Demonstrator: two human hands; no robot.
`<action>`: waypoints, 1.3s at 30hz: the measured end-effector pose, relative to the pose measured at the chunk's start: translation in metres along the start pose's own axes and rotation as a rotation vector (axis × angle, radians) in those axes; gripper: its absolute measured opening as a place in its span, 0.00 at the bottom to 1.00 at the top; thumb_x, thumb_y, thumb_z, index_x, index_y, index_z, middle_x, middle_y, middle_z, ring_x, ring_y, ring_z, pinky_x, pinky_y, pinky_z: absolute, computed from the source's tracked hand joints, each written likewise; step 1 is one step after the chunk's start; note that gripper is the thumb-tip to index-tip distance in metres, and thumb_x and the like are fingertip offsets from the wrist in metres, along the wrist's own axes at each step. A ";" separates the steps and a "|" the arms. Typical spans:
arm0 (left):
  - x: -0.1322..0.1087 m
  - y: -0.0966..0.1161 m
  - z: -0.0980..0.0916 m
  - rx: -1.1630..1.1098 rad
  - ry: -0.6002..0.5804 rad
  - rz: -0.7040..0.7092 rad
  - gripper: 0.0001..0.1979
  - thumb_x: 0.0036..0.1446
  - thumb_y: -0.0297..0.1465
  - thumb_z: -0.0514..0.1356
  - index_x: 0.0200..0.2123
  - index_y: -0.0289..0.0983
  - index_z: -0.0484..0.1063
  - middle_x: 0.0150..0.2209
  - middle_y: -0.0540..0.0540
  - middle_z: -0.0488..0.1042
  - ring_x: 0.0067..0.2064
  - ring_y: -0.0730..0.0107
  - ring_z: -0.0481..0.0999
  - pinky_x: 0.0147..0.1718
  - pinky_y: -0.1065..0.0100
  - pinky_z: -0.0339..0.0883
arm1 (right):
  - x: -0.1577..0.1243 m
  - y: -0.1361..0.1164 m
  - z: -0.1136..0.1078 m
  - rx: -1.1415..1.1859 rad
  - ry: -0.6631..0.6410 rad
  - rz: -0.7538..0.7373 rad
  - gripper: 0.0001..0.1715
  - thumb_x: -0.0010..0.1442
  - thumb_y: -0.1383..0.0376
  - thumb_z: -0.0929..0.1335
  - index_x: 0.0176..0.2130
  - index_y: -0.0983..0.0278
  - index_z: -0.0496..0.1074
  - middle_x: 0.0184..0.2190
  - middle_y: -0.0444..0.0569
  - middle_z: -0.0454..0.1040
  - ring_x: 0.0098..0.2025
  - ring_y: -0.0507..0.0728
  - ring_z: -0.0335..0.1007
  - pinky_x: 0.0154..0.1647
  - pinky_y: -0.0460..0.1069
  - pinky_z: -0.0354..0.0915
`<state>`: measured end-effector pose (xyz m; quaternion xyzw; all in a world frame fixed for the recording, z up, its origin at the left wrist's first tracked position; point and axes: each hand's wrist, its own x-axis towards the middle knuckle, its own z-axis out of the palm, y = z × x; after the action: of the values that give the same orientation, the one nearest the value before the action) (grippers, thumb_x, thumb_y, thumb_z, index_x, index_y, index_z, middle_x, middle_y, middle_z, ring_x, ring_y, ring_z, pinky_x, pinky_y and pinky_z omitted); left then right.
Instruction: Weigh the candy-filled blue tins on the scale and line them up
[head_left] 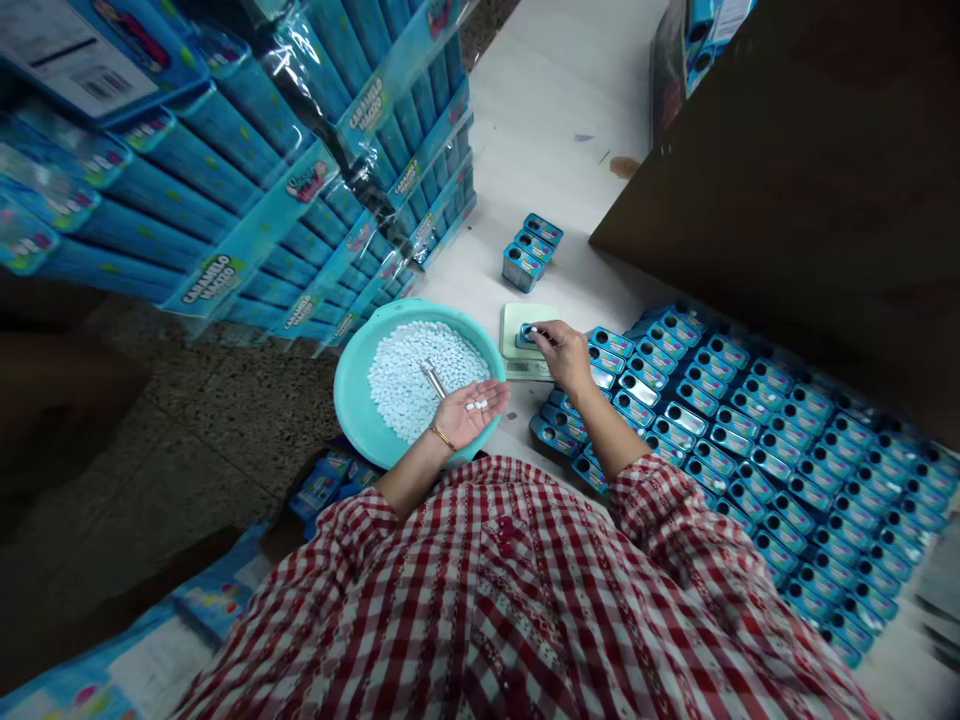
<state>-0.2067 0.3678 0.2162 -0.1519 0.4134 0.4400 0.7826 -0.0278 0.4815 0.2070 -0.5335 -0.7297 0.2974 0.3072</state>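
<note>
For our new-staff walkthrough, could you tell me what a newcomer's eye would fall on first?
Rows of open blue tins fill the right; shrink-wrapped blue packs stack at upper left. Centrally, the left hand hovers palm-up over a teal basin of white candies; the right hand touches a tin on a scale.

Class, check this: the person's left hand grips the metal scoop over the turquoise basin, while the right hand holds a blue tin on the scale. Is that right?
No: the head view shows the left hand open, palm up, holding a few white candies; the metal scoop lies in the turquoise basin. The rest stands.
</note>
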 end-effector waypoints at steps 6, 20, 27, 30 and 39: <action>0.003 -0.007 -0.017 -0.044 0.082 -0.012 0.12 0.59 0.28 0.49 0.36 0.29 0.72 0.30 0.41 0.76 0.33 0.69 0.76 0.34 0.68 0.70 | -0.052 -0.043 0.015 0.040 -0.238 -0.180 0.13 0.61 0.62 0.62 0.42 0.62 0.73 0.38 0.50 0.74 0.40 0.56 0.69 0.43 0.51 0.66; -0.007 0.013 -0.053 0.074 0.266 0.066 0.09 0.57 0.24 0.53 0.31 0.28 0.72 0.23 0.46 0.68 0.22 0.80 0.65 0.16 0.79 0.57 | -0.022 0.016 -0.026 -0.464 -0.141 -0.003 0.31 0.55 0.59 0.64 0.57 0.64 0.60 0.54 0.57 0.61 0.53 0.66 0.55 0.50 0.60 0.57; -0.008 0.020 -0.051 0.036 0.298 0.077 0.08 0.56 0.25 0.54 0.30 0.28 0.72 0.23 0.46 0.68 0.21 0.81 0.64 0.15 0.79 0.56 | -0.005 0.014 -0.013 -0.580 -0.314 0.006 0.32 0.53 0.62 0.65 0.57 0.64 0.60 0.53 0.57 0.62 0.50 0.66 0.57 0.46 0.58 0.59; -0.009 0.022 -0.053 0.028 0.314 0.080 0.06 0.54 0.24 0.56 0.30 0.28 0.72 0.23 0.46 0.67 0.21 0.81 0.64 0.15 0.79 0.55 | 0.002 0.017 -0.009 -0.572 -0.362 0.005 0.25 0.54 0.65 0.64 0.52 0.65 0.64 0.48 0.55 0.66 0.46 0.63 0.59 0.44 0.56 0.60; -0.009 0.030 -0.051 0.025 0.338 0.134 0.07 0.53 0.20 0.54 0.29 0.29 0.73 0.25 0.44 0.71 0.25 0.78 0.70 0.21 0.79 0.63 | 0.041 -0.006 0.000 -0.560 -0.307 -0.007 0.21 0.56 0.62 0.64 0.49 0.62 0.65 0.46 0.54 0.67 0.46 0.63 0.59 0.37 0.53 0.60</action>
<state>-0.2597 0.3489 0.1960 -0.1860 0.5536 0.4540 0.6729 -0.0415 0.5197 0.2168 -0.5435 -0.8230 0.1611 0.0357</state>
